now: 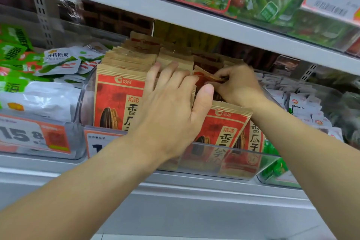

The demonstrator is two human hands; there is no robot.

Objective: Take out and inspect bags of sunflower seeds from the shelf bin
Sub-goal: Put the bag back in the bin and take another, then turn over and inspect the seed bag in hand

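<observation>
Head view: pinched bag (204,78) mostly hidden.

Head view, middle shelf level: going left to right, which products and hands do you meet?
Green-and-white snack packs → upright sunflower seed bags → left hand → right hand pinching one bag → small white packets.

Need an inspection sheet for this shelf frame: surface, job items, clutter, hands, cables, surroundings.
Surface: grey metal shelf, price tags on its front edge.
Job's things: red-and-tan paper sunflower seed bags packed upright in clear plastic bin.
Clutter: nothing seen.
Grippers: left hand lies open on the bags; right hand pinches one bag's top.
Cables: nothing seen.
Surroundings: white-and-green snack packets left, small white packets right, upper shelf above.
</observation>
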